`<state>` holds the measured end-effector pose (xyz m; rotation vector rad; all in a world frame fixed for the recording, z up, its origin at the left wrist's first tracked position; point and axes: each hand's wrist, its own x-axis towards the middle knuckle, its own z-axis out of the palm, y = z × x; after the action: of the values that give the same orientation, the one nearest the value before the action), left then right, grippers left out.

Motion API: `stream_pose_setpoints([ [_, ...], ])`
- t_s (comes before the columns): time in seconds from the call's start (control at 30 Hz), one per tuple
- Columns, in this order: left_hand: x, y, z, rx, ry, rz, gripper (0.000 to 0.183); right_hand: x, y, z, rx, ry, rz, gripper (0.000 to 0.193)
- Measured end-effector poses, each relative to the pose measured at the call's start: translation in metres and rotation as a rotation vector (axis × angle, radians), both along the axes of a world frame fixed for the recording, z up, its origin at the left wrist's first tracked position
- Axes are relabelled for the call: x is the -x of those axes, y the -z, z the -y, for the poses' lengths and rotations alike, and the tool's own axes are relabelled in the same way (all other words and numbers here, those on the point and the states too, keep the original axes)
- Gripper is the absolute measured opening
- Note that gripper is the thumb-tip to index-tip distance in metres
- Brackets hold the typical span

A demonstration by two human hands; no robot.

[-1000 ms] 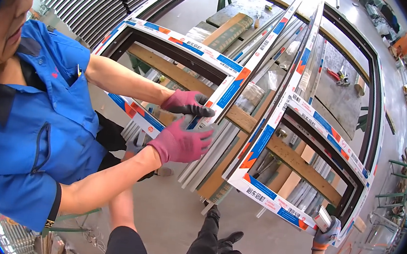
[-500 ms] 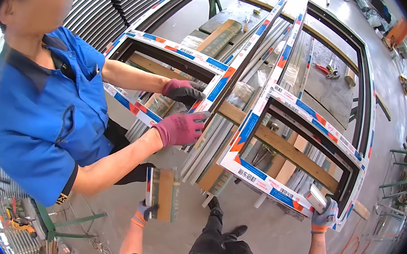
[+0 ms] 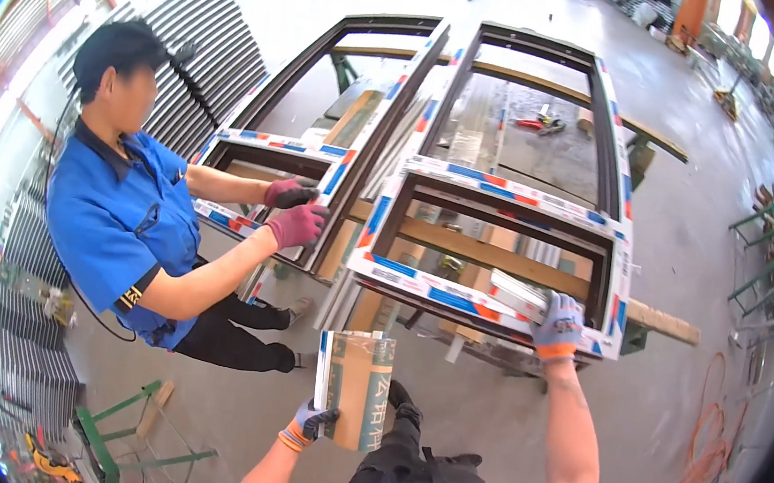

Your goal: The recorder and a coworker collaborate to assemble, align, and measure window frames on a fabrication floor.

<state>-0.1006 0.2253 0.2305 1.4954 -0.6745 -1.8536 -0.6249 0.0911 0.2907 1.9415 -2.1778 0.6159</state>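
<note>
My left hand (image 3: 306, 424), in a grey glove with an orange cuff, grips the lower left edge of a flat bundle wrapped in brown and green paper (image 3: 359, 389). A white strip with a blue mark runs along that bundle's left side. My right hand (image 3: 557, 327), gloved alike, is closed on a short silver-white metal profile piece (image 3: 515, 295) above the near right part of a dark window frame (image 3: 457, 296). Printed white, blue and orange film covers the frame's faces. I cannot tell whether the piece touches the frame.
At the left a person in a blue shirt (image 3: 119, 232) rests maroon-gloved hands (image 3: 297, 225) on a second filmed frame (image 3: 337, 175). Wooden beams (image 3: 666, 323) support the frames. Red-handled pliers (image 3: 536, 124) lie beyond. A green metal stand (image 3: 100, 457) is at lower left, an orange hose (image 3: 705, 445) at right.
The view has tilted up and shifted. My left hand and the wrapped bundle have come right, closer to my body's middle. My right hand still holds the metal piece by the frame.
</note>
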Motion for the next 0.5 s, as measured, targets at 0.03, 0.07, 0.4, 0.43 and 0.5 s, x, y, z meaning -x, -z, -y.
stream_pose_setpoints([
  [0.03,0.013,-0.005,-0.008,0.051,0.042,0.012,0.037,-0.002,-0.011,-0.013,0.1,0.014,0.046,0.053],
  [0.07,0.033,-0.014,-0.013,0.044,0.051,0.015,0.037,0.001,-0.017,-0.033,0.135,0.035,0.053,0.052],
  [0.4,0.258,-0.078,-0.09,0.143,0.452,-0.097,0.03,0.09,0.067,-0.418,-0.237,0.827,0.763,0.039],
  [0.43,0.285,-0.075,-0.094,0.118,0.52,-0.139,0.032,0.097,0.088,-0.465,-0.231,0.883,0.791,0.036],
  [0.5,0.329,-0.059,-0.1,0.06,0.645,-0.152,0.035,0.094,0.123,-0.551,-0.135,1.073,0.979,0.03],
])
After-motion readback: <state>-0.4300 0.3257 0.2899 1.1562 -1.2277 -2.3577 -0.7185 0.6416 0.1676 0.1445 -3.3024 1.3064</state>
